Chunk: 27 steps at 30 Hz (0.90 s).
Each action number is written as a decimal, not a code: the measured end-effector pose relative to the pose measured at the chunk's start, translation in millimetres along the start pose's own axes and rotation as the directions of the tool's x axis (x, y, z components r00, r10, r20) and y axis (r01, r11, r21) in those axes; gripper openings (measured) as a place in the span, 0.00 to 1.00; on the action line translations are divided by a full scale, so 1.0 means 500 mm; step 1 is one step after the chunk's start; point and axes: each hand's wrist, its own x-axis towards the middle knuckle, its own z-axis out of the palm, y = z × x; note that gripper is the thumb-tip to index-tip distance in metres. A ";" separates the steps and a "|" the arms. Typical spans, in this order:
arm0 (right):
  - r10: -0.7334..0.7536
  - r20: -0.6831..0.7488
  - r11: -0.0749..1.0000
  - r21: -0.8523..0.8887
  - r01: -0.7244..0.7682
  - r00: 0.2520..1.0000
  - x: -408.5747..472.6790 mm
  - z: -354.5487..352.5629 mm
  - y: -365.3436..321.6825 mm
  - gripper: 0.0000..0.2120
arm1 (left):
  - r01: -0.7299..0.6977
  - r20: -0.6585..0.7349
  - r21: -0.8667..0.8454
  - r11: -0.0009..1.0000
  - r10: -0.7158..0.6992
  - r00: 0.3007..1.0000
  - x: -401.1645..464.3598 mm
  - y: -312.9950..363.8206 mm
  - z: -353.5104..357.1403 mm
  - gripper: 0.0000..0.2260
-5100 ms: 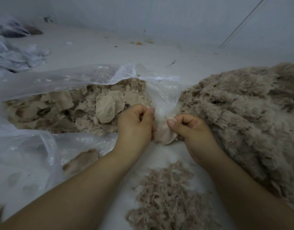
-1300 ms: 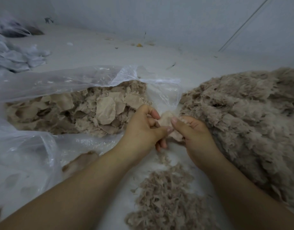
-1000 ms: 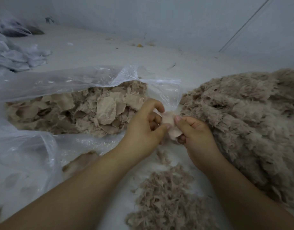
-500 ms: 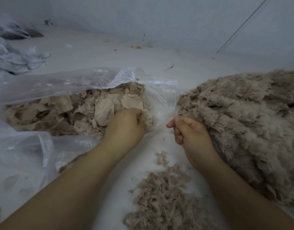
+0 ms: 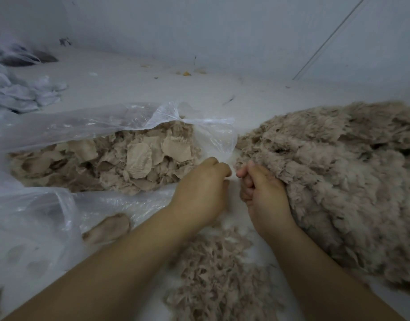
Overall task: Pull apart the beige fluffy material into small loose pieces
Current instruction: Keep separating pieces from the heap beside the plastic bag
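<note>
Hands between bag and fluff

Left hand (image 5: 203, 188) and right hand (image 5: 260, 189), fingers curled; what either holds I cannot tell. Right touches fluff pile (image 5: 338, 172).

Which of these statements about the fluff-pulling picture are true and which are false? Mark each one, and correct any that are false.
1. A clear plastic bag holds flat beige pieces. True.
2. The big fluffy heap lies on the person's left. False: it lies on their right, beside the right hand.
3. A pile of shredded bits lies between the forearms. True.
4. The left hand rests on the white cloths. False: those cloths lie far off at the left edge, and the hand is at the bag's mouth.
5. Both hands have curled fingers and sit close together. True.
</note>
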 end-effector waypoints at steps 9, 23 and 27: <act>0.090 -0.043 0.968 0.240 -0.077 0.995 -0.017 -0.001 -0.014 0.25 | -0.015 0.202 -0.055 0.998 0.026 0.979 0.110 0.013 0.058 0.20; 0.105 -0.072 0.955 0.285 -0.080 0.992 -0.005 -0.004 -0.013 0.22 | -0.079 0.342 -0.097 0.992 0.108 0.934 0.095 -0.009 0.070 0.05; 0.201 -0.092 0.956 0.236 -0.175 0.975 0.004 -0.009 -0.012 0.13 | -0.079 0.324 -0.126 0.989 0.116 0.939 0.052 -0.024 0.049 0.09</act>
